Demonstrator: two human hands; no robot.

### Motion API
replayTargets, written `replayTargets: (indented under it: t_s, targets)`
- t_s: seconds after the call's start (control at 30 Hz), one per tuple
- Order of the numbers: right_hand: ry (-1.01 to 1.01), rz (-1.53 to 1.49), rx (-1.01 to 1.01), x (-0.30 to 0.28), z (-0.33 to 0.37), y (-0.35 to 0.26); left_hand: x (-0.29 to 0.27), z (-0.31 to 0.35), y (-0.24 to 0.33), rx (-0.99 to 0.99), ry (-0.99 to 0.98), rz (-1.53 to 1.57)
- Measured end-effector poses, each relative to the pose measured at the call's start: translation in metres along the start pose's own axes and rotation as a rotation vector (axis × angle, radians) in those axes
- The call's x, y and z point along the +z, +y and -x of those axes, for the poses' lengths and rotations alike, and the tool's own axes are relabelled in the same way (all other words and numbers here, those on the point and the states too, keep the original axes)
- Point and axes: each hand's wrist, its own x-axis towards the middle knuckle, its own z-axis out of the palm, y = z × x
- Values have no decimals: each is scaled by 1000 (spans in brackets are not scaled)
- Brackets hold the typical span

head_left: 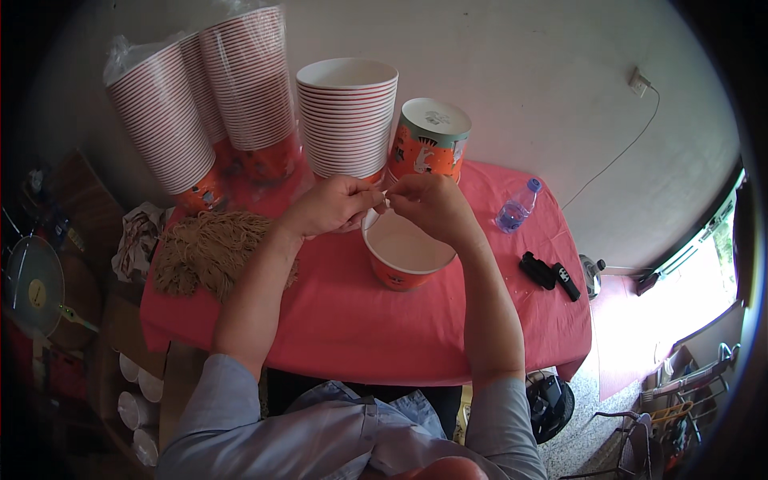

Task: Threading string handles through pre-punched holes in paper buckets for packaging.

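An orange paper bucket with a white inside (pixel 410 250) stands open side up on the red-covered table in front of me. Over its far left rim, my left hand (pixel 338 206) and my right hand (pixel 434 210) meet fingertip to fingertip. Both are closed in a pinch. A small pale bit shows between the fingers, too small to name. Left of my left forearm lies a heap of tan strings (pixel 210 252). Just beyond my hands are a tall stack of nested paper buckets (pixel 348 120) and an upside-down orange and green bucket (pixel 432 144).
Plastic-wrapped bucket stacks (pixel 164 120) lean at the back left. A clear bottle with a blue cap (pixel 516 208) and two black objects (pixel 550 274) sit on the right of the red tablecloth (pixel 352 336). A cable (pixel 628 144) hangs from a wall socket.
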Motion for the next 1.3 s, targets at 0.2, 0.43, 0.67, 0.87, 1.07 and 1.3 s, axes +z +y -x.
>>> replayTargets:
  t_s: [0.2, 0.43, 0.67, 0.87, 1.07, 1.3]
  targets:
    - [19, 33, -2, 1, -1, 0, -4, 2, 3, 49, 116, -201]
    - [-50, -96, 46, 3, -4, 6, 0, 3, 11, -10, 125, -217]
    - [-15, -5, -50, 5, -8, 19, -3, -2, -1, 52, 91, -171]
    - [-38, -30, 41, 5, -10, 22, -9, 0, -3, 70, 38, -174]
    - [-23, -6, 30, 6, -10, 26, -8, 3, 1, 39, 50, -196]
    - [-16, 15, 104, 5, -10, 17, -13, 3, -6, 86, 24, -213]
